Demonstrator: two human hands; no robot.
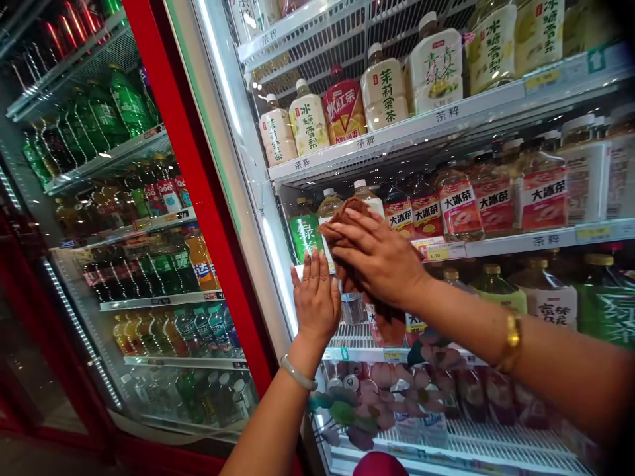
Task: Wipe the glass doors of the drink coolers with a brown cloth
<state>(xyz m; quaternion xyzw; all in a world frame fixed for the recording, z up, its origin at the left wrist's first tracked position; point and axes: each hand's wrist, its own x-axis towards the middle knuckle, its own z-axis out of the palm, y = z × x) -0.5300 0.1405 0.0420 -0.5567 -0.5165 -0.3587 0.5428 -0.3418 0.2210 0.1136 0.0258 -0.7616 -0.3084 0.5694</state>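
Note:
My right hand presses a brown cloth flat on the glass door of a drinks cooler, its fingers stretched over the cloth and pointing left. Part of the cloth hangs below the palm. Just left of it, my left hand lies against the glass with fingers spread upward and holds nothing. Behind the glass, near both hands, are a green-labelled bottle and red-labelled tea bottles.
Shelves of bottles, with a white shelf edge, fill the cooler. A red door frame stands left, beside another cooler of drinks. Leaf and flower shapes show low on the glass.

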